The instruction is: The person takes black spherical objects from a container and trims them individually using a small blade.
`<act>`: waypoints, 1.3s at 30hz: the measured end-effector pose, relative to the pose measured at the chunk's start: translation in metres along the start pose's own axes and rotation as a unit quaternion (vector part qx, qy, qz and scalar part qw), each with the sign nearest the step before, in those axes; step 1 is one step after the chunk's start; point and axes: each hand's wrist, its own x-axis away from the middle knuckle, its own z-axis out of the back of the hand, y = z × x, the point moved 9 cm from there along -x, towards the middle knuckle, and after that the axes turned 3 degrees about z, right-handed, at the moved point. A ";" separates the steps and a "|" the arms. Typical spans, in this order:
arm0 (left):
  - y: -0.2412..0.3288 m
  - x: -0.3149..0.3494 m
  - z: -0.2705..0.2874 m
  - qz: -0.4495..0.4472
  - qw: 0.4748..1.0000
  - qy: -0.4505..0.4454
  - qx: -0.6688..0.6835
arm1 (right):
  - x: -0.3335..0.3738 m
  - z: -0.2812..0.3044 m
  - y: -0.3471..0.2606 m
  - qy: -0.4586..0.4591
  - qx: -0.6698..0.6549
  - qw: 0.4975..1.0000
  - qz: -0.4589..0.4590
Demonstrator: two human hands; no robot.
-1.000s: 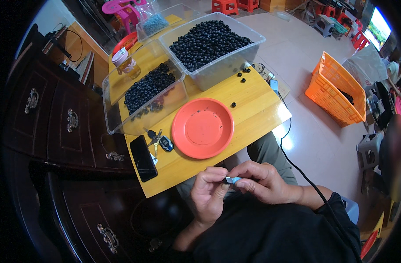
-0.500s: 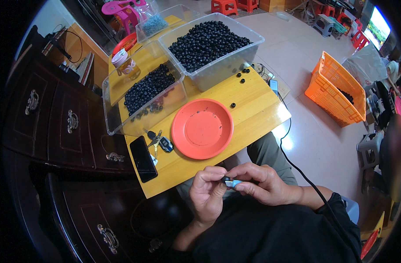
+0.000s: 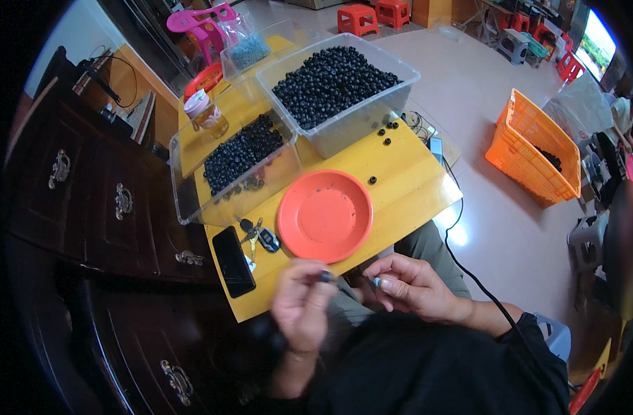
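At the near edge of a yellow wooden table [image 3: 419, 176], a round black bead [image 3: 326, 277] is pinched by the left hand [image 3: 302, 304]; a small light-blue tool [image 3: 377, 282] is gripped by the right hand [image 3: 420, 289].

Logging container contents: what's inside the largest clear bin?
The largest clear bin holds a heap of small black round pieces; what lies beneath its top layer is covered.

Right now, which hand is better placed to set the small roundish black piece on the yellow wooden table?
Likely the left hand: it holds the small roundish black piece and appears nearer the yellow wooden table. The right hand sits farther off, pinching a small light-blue object.
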 end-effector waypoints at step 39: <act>-0.141 -0.377 -0.133 0.006 0.782 -0.144 -0.606 | -0.012 0.140 0.028 0.176 -0.043 0.978 -0.104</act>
